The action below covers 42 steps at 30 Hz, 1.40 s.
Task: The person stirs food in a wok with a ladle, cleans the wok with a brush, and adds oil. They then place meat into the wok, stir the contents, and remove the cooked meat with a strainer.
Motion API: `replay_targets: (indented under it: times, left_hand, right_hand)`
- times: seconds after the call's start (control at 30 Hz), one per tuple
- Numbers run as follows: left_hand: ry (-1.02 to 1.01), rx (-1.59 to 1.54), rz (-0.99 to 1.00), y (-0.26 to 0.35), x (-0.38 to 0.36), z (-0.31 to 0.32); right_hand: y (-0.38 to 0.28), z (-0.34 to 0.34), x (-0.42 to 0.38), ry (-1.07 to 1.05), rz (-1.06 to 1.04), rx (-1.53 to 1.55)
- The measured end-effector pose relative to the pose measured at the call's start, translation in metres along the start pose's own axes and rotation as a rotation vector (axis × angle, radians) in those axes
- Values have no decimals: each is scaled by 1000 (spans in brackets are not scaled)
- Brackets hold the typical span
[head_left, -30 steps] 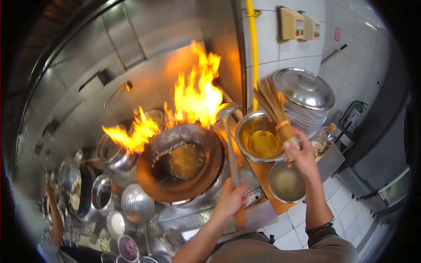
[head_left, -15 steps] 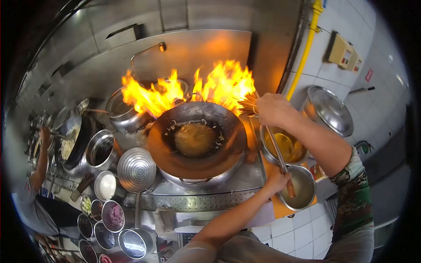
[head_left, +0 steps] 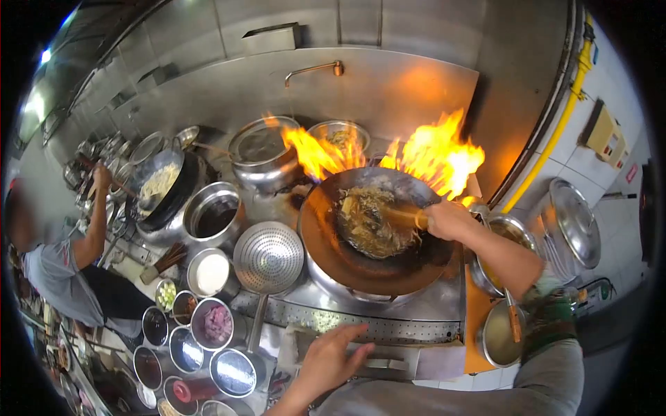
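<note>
The bamboo brush point(head_left: 399, 216) has been brought down from the wok's far rim into the wok point(head_left: 378, 232), where it is now pressed against the residue; the ladle point(head_left: 512, 315) has been released and is left lying in the bowl point(head_left: 499, 336) at the right edge of the stove. The right hand point(head_left: 447, 218) is closed, fingers clamped on the brush handle. The left hand point(head_left: 333, 357) is spread open, fingers apart, resting at the front edge of the stove point(head_left: 388, 326).
</note>
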State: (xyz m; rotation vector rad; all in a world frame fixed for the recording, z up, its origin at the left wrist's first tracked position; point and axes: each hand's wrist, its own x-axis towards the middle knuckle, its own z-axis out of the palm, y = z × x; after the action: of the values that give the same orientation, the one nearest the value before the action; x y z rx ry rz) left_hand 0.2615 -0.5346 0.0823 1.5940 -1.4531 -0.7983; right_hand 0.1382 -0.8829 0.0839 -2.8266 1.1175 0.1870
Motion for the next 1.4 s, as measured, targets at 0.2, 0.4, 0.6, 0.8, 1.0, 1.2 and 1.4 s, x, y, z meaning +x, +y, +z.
replay_targets:
  times: [0.2, 0.4, 0.6, 0.8, 1.0, 1.2, 1.4]
  left_hand:
    - [226, 362, 213, 3, 41, 17]
    - [265, 479, 148, -12, 60, 40]
    - [355, 543, 41, -18, 7, 4]
    - [418, 506, -121, -32, -63, -10]
    - [427, 490, -240, -37, -85, -1]
    - [519, 475, -358, -54, -117, -1]
    - [511, 505, -441, -71, -115, 9]
  right_hand:
    - [2, -2, -12, 14, -412, 83]
    - [5, 53, 23, 266, -246, -30]
    - [30, 51, 41, 134, -307, 137]
    - [26, 42, 43, 65, -407, 214]
    - [-11, 62, 28, 118, -491, 334]
    - [4, 20, -28, 192, -378, 216]
    - [-61, 40, -56, -32, -178, 382]
